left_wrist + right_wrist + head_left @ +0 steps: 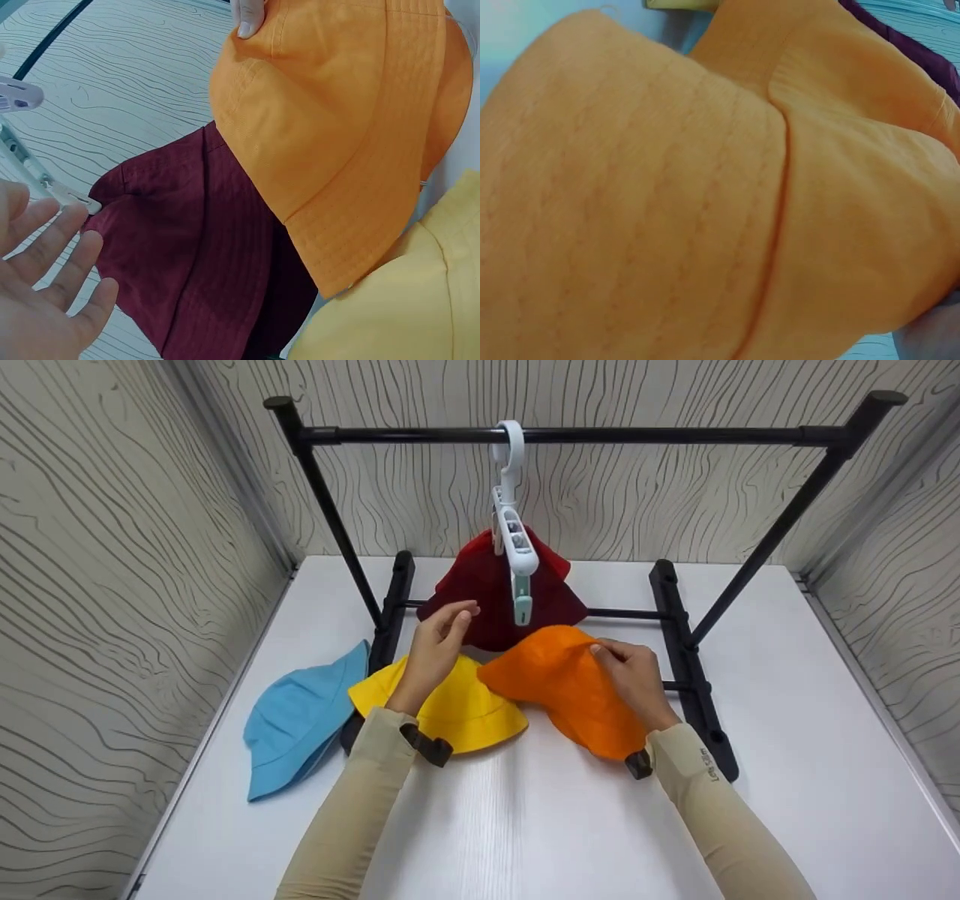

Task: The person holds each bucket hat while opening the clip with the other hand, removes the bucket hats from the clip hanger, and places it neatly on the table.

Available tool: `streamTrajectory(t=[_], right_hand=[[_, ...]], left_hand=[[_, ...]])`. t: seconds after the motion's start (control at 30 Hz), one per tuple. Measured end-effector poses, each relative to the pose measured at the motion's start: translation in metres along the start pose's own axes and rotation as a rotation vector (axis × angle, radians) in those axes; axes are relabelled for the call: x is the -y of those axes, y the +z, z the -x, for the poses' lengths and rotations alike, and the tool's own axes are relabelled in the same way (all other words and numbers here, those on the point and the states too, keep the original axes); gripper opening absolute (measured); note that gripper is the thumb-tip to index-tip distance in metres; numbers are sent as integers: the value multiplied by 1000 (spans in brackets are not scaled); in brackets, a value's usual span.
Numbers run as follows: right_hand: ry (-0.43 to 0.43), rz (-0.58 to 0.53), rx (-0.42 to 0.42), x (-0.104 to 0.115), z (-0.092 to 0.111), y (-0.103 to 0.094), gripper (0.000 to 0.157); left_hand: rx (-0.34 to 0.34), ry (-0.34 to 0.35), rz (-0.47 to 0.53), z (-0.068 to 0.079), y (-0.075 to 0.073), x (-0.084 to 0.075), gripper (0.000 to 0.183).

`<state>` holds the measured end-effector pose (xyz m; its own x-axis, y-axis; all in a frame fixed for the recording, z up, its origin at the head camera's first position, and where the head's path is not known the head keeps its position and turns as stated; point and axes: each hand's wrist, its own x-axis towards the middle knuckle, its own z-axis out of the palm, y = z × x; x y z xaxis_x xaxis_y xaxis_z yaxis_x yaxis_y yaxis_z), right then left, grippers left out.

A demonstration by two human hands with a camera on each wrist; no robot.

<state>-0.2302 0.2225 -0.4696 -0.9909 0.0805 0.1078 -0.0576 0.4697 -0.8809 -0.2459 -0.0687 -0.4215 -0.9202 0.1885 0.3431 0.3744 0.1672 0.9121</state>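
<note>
Tan sleeves (349, 825) are closest in the head view, one per side, dark strap (427, 745) at the left cuff. Right hand (634, 679) has its grip pinched on the orange bucket hat (577, 690) by the crown; hat is tilted, brim toward near left, right of the yellow bucket hat (465, 709). Left hand (435, 656): grip relaxed, nothing in it, fingers pointing far right, in front of the left part of the maroon bucket hat (480, 600). Yellow one sits under the left wrist on the white surface (810, 720). Blue bucket hat (300, 720) at left, tilted, beside the left foot of the black garment rack (637, 435). White clip hanger (517, 544) hooks over the rack's crossbar; its near clip overlaps the maroon hat, red hat (551, 556) just behind, mostly hidden.

Left wrist view: left fingers spread and slightly bent, just beside the clip tip on the maroon crown; can't tell if they touch. Orange hat to the right, a right-hand digit on its crown, yellow brim-side nearer at lower right.

Right wrist view: orange hat fills most of it, stitch rows on the brim sharp enough to count roughly. Only a bit of hand at lower right, so grip can't be read here. Maroon edge top right, yellow sliver at top.
</note>
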Motion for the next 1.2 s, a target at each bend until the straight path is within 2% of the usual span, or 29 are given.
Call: streamTrajectory(t=[0.1, 0.17, 0.47, 0.53, 0.77, 0.9, 1.2], right_hand=[[28, 5, -4, -3, -1, 0, 43], [36, 7, -12, -4, -2, 0, 41], [30, 29, -28, -13, -9, -2, 40], [28, 35, -26, -15, -11, -3, 39], [-20, 74, -33, -23, -16, -5, 36], [-36, 103, -45, -27, -20, -5, 34], [-5, 110, -44, -33, -25, -6, 35]], left_hand=[[-6, -10, 5, 1, 0, 2, 32], [-14, -11, 5, -1, 0, 12, 33], [-24, -51, -22, 1, -1, 15, 33], [-24, -54, -16, 2, -1, 12, 32], [-23, -52, -31, 10, -2, -16, 29], [-22, -61, -42, 12, -3, -19, 29], [-34, -71, -60, 12, -4, -15, 29]])
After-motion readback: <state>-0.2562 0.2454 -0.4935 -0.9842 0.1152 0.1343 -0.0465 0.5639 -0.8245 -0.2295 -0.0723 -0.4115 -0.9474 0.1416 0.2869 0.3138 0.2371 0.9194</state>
